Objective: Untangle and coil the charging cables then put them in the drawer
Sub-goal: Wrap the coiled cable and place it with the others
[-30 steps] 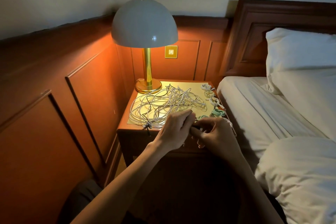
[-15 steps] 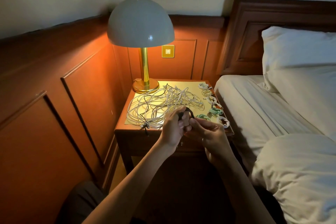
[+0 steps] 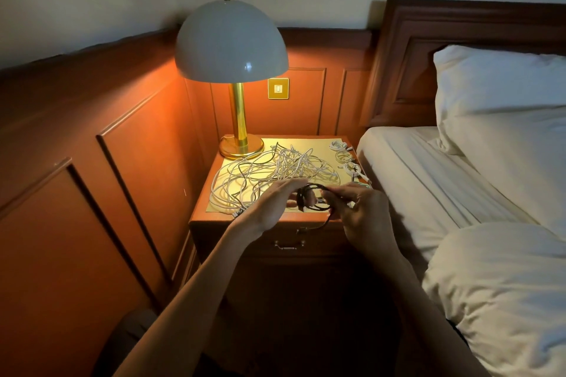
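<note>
Roughly mid-task.

Done: 3 small white coiled cables [image 3: 344, 157] in row along far-right edge of wooden bedside bench [image 3: 203, 193]. 1 greenish coil [image 3: 363, 184] partly hidden behind right hand [image 3: 364, 214].

In progress: 1 thin black cable [image 3: 318, 209] above near edge. Right hand pinches it. Left hand [image 3: 272, 208] fingers outstretched, loop at fingertips.

Left: 1 big tangle of white cables [image 3: 260, 180], strand count untellable. 1 wooden drawer [image 3: 260, 242], closed.

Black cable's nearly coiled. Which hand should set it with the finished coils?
Right. The right hand pinches the black cable, and the finished coils lie along the right edge of the nightstand, nearer to it. The left hand, fingers straight, is beside the white tangle.
</note>
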Demonstrator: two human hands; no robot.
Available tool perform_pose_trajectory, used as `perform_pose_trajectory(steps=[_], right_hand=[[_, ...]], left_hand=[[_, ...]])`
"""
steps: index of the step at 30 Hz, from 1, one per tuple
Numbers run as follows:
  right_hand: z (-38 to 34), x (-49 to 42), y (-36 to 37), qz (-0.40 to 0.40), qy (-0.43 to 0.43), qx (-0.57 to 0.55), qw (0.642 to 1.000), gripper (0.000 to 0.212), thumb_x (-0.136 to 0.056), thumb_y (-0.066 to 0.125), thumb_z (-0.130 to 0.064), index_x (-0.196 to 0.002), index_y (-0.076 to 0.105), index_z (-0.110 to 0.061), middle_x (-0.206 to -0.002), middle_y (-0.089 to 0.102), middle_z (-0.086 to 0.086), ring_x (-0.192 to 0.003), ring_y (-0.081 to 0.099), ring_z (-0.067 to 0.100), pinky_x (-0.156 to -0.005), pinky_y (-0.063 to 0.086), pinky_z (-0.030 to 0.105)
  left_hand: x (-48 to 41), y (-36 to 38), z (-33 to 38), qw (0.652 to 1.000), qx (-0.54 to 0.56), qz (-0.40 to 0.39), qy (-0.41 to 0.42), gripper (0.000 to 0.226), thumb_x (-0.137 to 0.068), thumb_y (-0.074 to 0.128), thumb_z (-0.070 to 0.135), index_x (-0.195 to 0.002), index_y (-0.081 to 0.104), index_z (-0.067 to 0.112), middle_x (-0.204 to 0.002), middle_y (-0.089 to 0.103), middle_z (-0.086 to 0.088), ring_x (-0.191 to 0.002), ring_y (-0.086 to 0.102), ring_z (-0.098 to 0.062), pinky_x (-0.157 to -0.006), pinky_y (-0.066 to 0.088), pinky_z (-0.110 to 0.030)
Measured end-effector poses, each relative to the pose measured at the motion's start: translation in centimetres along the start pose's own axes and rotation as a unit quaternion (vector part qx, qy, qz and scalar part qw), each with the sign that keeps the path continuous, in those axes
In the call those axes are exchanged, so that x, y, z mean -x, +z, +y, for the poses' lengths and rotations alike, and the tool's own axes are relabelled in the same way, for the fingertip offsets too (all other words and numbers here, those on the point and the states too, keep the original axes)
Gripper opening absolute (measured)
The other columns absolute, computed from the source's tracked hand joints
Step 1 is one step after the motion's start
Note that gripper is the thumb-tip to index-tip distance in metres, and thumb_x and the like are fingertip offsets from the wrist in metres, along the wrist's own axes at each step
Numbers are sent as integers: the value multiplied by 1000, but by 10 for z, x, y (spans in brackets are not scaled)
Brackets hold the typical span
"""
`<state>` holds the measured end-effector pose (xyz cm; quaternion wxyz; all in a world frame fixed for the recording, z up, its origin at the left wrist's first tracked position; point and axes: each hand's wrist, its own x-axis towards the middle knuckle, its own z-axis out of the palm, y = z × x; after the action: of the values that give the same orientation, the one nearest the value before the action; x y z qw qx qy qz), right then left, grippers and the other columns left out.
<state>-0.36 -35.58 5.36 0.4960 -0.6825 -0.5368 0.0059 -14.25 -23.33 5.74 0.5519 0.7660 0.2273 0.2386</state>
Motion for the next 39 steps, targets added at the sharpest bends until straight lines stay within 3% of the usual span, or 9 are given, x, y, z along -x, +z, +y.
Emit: perform_pose_trajectory(steps=[3, 6, 9, 15, 20, 24, 28, 33, 39], right_hand=[[7, -6, -4, -73, -92, 80, 990, 27, -86, 75, -10, -113, 75, -9, -94, 75, 0, -78, 62, 2, -72, 50, 13], [8, -11, -7, -105, -105, 84, 985, 24, -88, 75, -14, -111, 76, -12, -96, 76, -1, -82, 66, 9, -75, 56, 24], [4, -12, -9, -78, -22, -8, 997, 19, -86, 77, -20, -105, 78, -17, -87, 73, -14, -69, 68, 4, -64, 54, 15], [3, -1, -5, -62, 170, -206, 962, 15, -90, 72, -24, -95, 79, -12, -75, 75, 5, -61, 68, 21, -65, 60, 43], [8, 0, -11, -87, 108, -72, 988, 8, -89, 73, -22, -96, 77, -24, -69, 73, -1, -55, 66, 11, -56, 56, 27], [8, -7, -16, -132, 48, -31, 990, 15, -89, 74, -19, -103, 78, -17, -69, 72, -9, -57, 66, 8, -58, 57, 22], [12, -11, -23, -166, 100, -124, 973, 10, -86, 75, -23, -95, 77, -23, -71, 74, -1, -59, 66, 10, -60, 57, 23], [22, -14, -43, -214, 139, -225, 940, 15, -84, 75, -16, -97, 78, -22, -96, 76, 0, -91, 70, 21, -74, 61, 30], [17, -12, -34, -39, 60, -171, 983, 8, -85, 76, -17, -92, 77, -15, -84, 77, -2, -74, 73, 18, -68, 60, 26]], left_hand=[[-1, -3, -6, 979, -197, 13, 52, 60, -98, 30, 64, -109, 69, 20, -110, 67, 2, -102, 59, -12, -87, 44, -33], [-2, 5, -13, 925, -334, 27, 182, 44, -108, 32, 40, -88, 60, 14, -80, 54, 4, -73, 51, -11, -68, 40, -30], [-3, 14, -18, 930, -276, 78, 231, 38, -108, 34, 25, -83, 55, 7, -70, 50, 0, -62, 45, -14, -60, 35, -24], [-3, 32, -19, 957, -178, 154, 168, 42, -108, 33, 27, -80, 54, 5, -66, 55, -6, -65, 57, -24, -63, 41, -42], [1, 18, -5, 983, -177, 2, 55, 52, -105, 28, 49, -77, 58, 16, -67, 44, 5, -56, 38, -3, -58, 33, -24], [2, 17, -7, 974, -204, -42, 93, 46, -107, 26, 43, -82, 49, 11, -68, 41, 6, -59, 34, -7, -60, 33, -27], [2, 20, -12, 968, -199, -2, 152, 37, -109, 31, 26, -83, 49, 5, -62, 36, 10, -54, 32, -7, -56, 27, -23], [3, 20, -10, 976, -169, -13, 136, 35, -109, 33, 27, -84, 47, 8, -66, 36, 11, -58, 32, -5, -59, 29, -25], [2, 28, 5, 981, -105, 15, 164, 33, -109, 31, 25, -78, 41, 23, -66, 33, 9, -60, 30, -9, -59, 30, -36]])
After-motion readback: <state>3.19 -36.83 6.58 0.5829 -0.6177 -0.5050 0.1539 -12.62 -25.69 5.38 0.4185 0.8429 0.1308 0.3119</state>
